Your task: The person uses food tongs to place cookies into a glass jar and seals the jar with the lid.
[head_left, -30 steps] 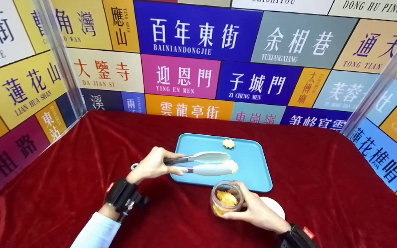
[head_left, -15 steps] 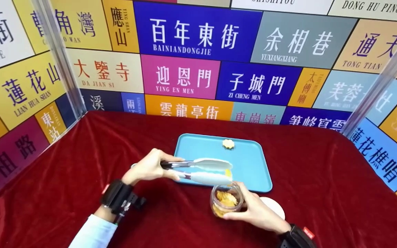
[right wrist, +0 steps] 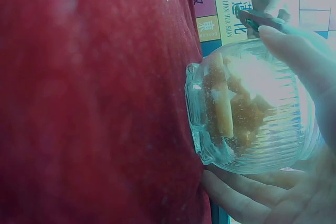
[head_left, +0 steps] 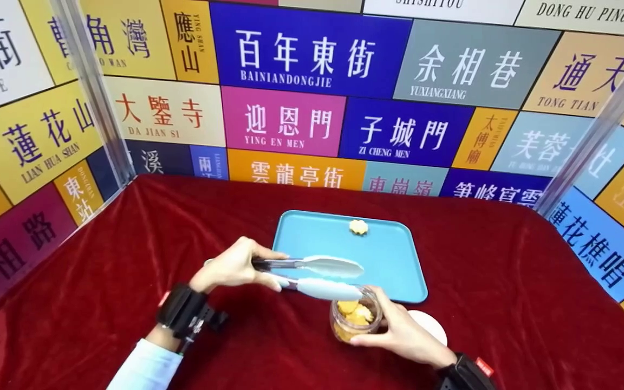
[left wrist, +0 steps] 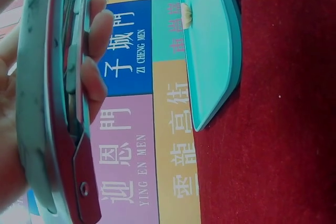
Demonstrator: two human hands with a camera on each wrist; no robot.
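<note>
My left hand (head_left: 239, 264) grips metal tongs (head_left: 332, 266) with pale tips, their arms spread apart. Nothing shows between the tips, and the nearer one overlaps the far rim of a glass jar (head_left: 340, 331). Fingers and thumb of my right hand (head_left: 401, 333) wrap around that jar, which stands upright on the red cloth. Yellow biscuits (head_left: 356, 316) lie inside, also visible through the ribbed glass in the right wrist view. Behind, one flower-shaped biscuit (head_left: 358, 227) sits near the far edge of a blue tray (head_left: 390, 260).
A white round lid (head_left: 430, 326) lies on the cloth, partly hidden by my right hand. Red velvet cloth (head_left: 128, 281) covers the table. Colourful panels with place names (head_left: 312, 51) stand behind, and clear corner posts (head_left: 599, 122) rise at both sides.
The tongs have moved from over the tray down toward the jar. The yellow biscuit between their tips has left them, and another piece now shows in the jar. My right hand stays put.
</note>
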